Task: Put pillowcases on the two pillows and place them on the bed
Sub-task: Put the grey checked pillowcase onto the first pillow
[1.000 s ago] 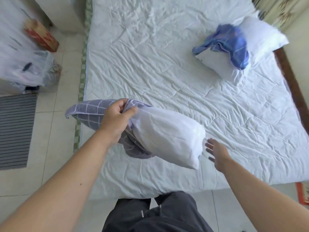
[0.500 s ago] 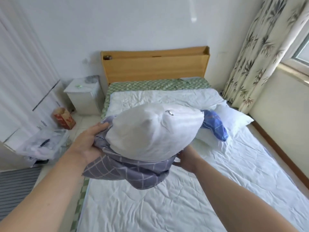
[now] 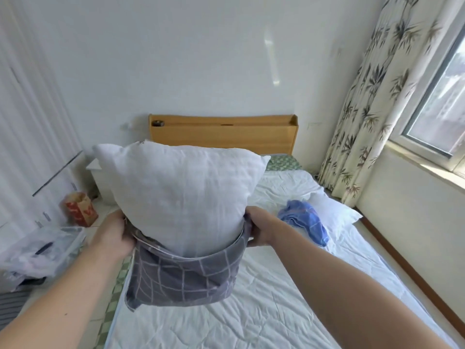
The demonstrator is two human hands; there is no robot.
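Head view is showing the white pillow (image 3: 181, 197) standing upright, long axis vertical, above the bed (image 3: 264, 298), its lower end sitting in the grey checked pillowcase (image 3: 183, 280). The left hand (image 3: 113, 235) and right hand (image 3: 259, 229) are each gripping the case's open rim, level at opposite sides, so the case is lying directly below the pillow. Fingers are hiding behind the fabric; the second pillow (image 3: 334, 212), with a blue pillowcase (image 3: 304, 220) on it, is lying on the bed's right side.

A white pillow (image 3: 181, 195) stands upright above the bed (image 3: 264, 311), its lower end sunk in a grey checked pillowcase (image 3: 183, 278) bunched round its base. A second white pillow (image 3: 334, 212) lies on the bed's right side with a crumpled blue pillowcase (image 3: 304, 220) on it
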